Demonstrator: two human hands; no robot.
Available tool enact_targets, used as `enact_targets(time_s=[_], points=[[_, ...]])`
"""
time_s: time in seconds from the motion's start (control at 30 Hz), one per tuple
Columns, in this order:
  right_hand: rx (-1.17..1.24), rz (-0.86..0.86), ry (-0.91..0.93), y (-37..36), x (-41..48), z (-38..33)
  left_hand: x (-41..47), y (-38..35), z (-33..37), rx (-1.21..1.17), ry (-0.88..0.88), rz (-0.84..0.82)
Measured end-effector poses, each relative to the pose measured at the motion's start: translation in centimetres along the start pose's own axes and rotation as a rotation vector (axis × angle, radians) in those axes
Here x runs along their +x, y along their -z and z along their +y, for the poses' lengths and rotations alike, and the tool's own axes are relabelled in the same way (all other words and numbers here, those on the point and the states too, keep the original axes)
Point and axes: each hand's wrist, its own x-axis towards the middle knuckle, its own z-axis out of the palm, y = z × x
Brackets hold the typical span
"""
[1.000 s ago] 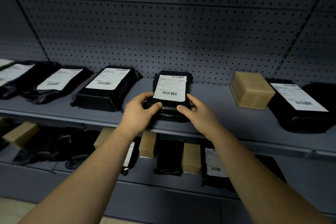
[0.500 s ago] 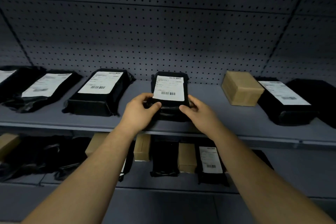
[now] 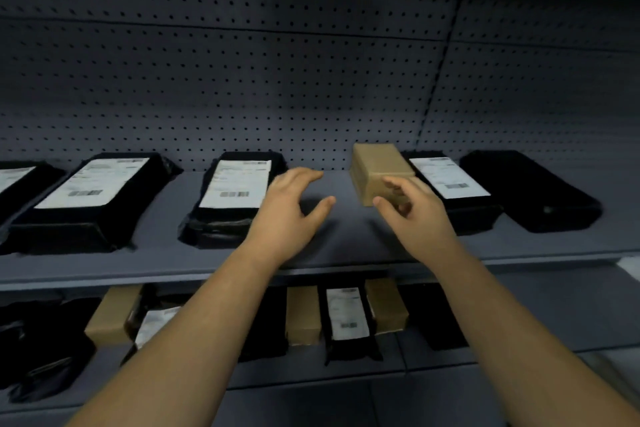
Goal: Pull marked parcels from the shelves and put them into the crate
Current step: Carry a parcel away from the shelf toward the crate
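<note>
A small brown cardboard box stands on the upper shelf against the pegboard. My right hand hovers at the box's front right corner with its fingers loosely curled, gripping nothing; whether it touches the box is unclear. My left hand is spread open above the bare shelf, between the box and a black parcel with a white barcode label, which lies flat just to its left. No crate is in view.
More black parcels lie along the upper shelf: labelled ones on the left and another behind my right hand, plus a plain black one at far right. The lower shelf holds brown boxes and a labelled black parcel.
Both hands have let go of the labelled black parcel and moved right toward the brown box. The parcel stays on the shelf. The view has shifted right and closer.
</note>
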Motion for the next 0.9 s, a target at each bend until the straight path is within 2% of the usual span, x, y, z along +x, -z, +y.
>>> enact_targets(time_s=[0.17,0.33,0.53,0.7,0.9], points=[[-0.043,0.082,0.028,3.0,1.9,4.0,2.7,-4.6,2.9,-0.047,0.028,-0.016],[-0.109,-0.013,0.072,3.8,4.3,5.7,5.0,-8.5,3.6,-0.045,0.106,-0.021],[-0.245,-0.144,0.037,2.7,6.5,6.6,6.0,-11.3,3.2,-0.052,0.225,-0.049],[-0.274,-0.172,0.029,1.7,7.8,7.0,5.7,-12.6,2.6,-0.185,0.323,-0.076],[-0.144,-0.142,0.091,1.0,6.9,6.7,4.5,-12.0,1.6,-0.239,0.383,0.121]])
